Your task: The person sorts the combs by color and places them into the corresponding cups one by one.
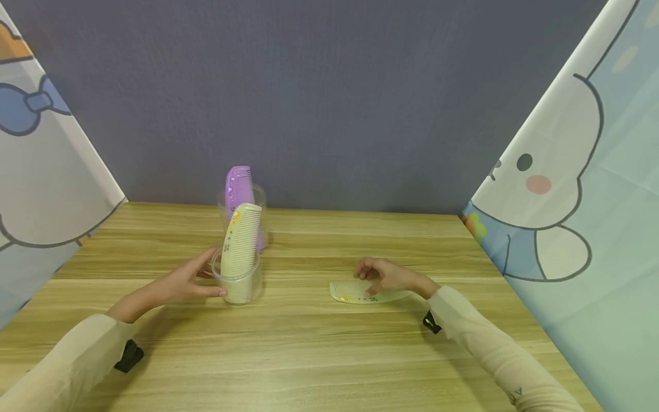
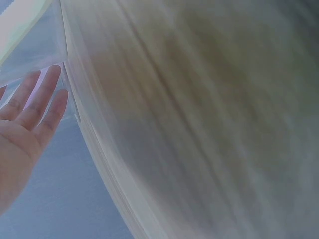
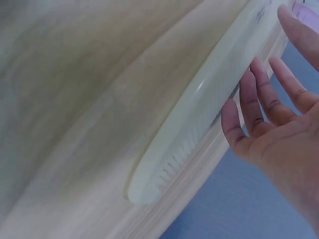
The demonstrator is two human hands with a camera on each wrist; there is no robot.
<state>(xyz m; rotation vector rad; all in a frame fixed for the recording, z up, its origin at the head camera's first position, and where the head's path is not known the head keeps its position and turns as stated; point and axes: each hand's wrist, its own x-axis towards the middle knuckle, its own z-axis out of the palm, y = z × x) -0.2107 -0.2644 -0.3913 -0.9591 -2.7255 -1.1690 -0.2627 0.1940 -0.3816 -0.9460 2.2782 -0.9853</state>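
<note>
A cream comb [image 1: 239, 240] stands tilted in a clear plastic cup [image 1: 254, 272] on the table's left side. My left hand [image 1: 185, 280] is at the cup's left, its thumb by the front and its fingers round the far side. In the left wrist view, those fingers [image 2: 40, 102] look nearly straight against the clear wall. Farther right, another cream comb [image 1: 342, 292] lies flat on the table, teeth facing away. Over it hovers my right hand [image 1: 388, 276], thumb on the near side. The right wrist view has the loosely bent fingers [image 3: 259, 102] along the teeth of that comb [image 3: 199, 94].
Behind the front cup stands a second clear cup [image 1: 259, 197] holding a purple comb [image 1: 238, 186]. The wooden table [image 1: 309, 355] meets a dark grey panel [image 1: 329, 103] at the back. Cartoon-printed sheets [image 1: 556, 171] border both sides.
</note>
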